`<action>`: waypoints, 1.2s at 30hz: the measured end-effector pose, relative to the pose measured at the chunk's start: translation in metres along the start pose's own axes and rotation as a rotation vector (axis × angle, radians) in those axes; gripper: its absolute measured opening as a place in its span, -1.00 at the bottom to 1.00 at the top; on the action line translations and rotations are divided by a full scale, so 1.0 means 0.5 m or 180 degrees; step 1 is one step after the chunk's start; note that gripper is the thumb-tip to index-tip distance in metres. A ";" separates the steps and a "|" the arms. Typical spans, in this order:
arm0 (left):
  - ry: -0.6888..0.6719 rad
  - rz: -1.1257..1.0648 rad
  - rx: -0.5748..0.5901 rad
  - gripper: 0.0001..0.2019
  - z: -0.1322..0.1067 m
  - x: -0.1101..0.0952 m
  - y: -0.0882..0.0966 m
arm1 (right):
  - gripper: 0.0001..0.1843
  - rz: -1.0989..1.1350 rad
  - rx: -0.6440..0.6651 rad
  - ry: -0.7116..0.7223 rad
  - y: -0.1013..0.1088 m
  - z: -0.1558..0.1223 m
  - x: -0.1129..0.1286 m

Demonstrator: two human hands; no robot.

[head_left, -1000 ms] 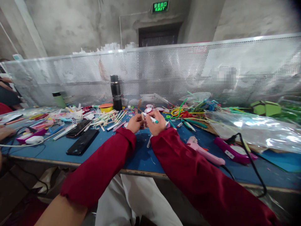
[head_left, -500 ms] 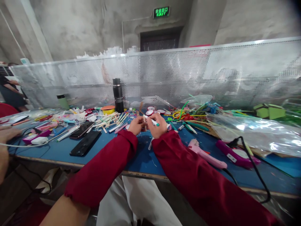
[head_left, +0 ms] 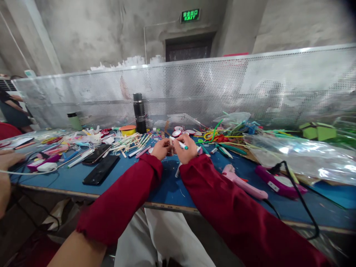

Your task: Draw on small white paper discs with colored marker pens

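Both my arms, in dark red sleeves, reach out over the blue table [head_left: 167, 185]. My right hand [head_left: 187, 149] is closed around a white marker with a green tip [head_left: 180, 143], which points toward my left hand. My left hand [head_left: 160, 148] is closed on a small pale stick-like piece [head_left: 170, 141] held upright between the two hands. The hands touch each other just above the table top.
Two black phones [head_left: 100, 169] lie left of my arms. A pink glue gun [head_left: 242, 181] and a purple one [head_left: 275, 181] with a black cord lie right. A black flask [head_left: 139, 112], loose sticks, coloured wires and plastic bags crowd the back. Another person's hand [head_left: 8, 158] is at far left.
The view has shifted slightly since a second ago; my hands stay together with the marker and the small piece, barely moving. The other person's hand at left has come further into view.
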State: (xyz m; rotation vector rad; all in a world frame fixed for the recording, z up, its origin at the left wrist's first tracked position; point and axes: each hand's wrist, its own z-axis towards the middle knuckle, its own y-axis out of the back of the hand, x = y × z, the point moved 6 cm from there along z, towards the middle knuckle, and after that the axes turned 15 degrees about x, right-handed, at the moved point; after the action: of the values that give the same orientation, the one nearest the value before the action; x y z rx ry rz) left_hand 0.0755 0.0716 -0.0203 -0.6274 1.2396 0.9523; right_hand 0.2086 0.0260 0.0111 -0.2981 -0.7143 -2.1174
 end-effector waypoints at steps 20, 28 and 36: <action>0.0022 -0.0017 -0.0023 -0.75 0.003 0.005 0.004 | -0.85 -0.0012 -0.0008 0.0004 0.001 0.001 -0.005; 0.0062 -0.0041 -0.0050 -0.74 0.003 0.007 0.006 | -0.84 0.0008 0.0042 -0.0065 -0.001 0.003 -0.010; 0.0062 -0.0102 -0.0020 -0.72 0.003 0.005 0.004 | -0.84 0.0052 0.0099 -0.0071 0.003 0.005 -0.007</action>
State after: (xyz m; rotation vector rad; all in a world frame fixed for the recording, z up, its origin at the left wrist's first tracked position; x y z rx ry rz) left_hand 0.0747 0.0743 -0.0223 -0.6609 1.2407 0.9256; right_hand 0.2118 0.0292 0.0123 -0.3100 -0.7548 -2.0884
